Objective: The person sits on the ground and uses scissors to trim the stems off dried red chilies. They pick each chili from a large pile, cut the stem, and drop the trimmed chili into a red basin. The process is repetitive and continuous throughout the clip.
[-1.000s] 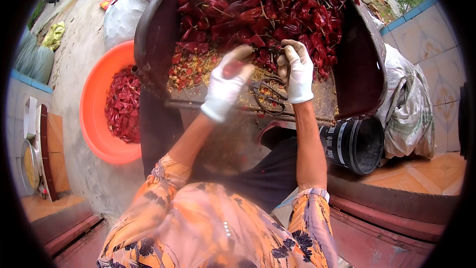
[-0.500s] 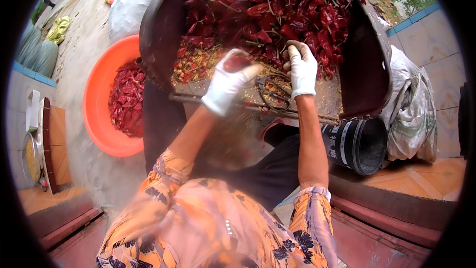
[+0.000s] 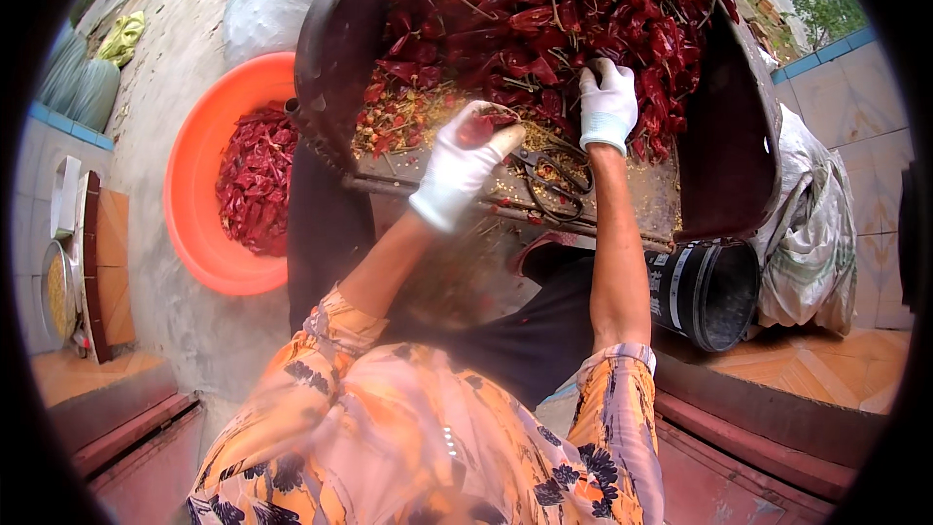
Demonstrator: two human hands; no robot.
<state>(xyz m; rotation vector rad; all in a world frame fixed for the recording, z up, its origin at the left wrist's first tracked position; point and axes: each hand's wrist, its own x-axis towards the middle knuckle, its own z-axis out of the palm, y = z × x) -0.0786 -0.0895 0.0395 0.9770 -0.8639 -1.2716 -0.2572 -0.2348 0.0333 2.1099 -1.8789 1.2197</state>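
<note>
My gloved left hand (image 3: 459,167) is closed round a dried red chili pepper (image 3: 476,129) above the front edge of a dark barrow-like container (image 3: 729,160). Reaching to the lower edge of the heap of dried chilies (image 3: 544,19), my gloved right hand (image 3: 610,105) has its fingers curled together. Whatever they pinch is hidden among the peppers. Dark-handled scissors (image 3: 556,196) lie between both hands on the container's floor, among yellow seeds and pepper scraps (image 3: 408,128).
An orange basin (image 3: 185,194) with red chilies (image 3: 255,180) stands on the ground at my left. Behind it is a pale stuffed sack (image 3: 272,5). On the right, a black bucket (image 3: 680,287) lies on its side beside a white woven sack (image 3: 812,253).
My right hand has moved a little farther toward the pepper heap. My left hand stays low near the front edge, still holding a chili. The whole view has shifted slightly.
</note>
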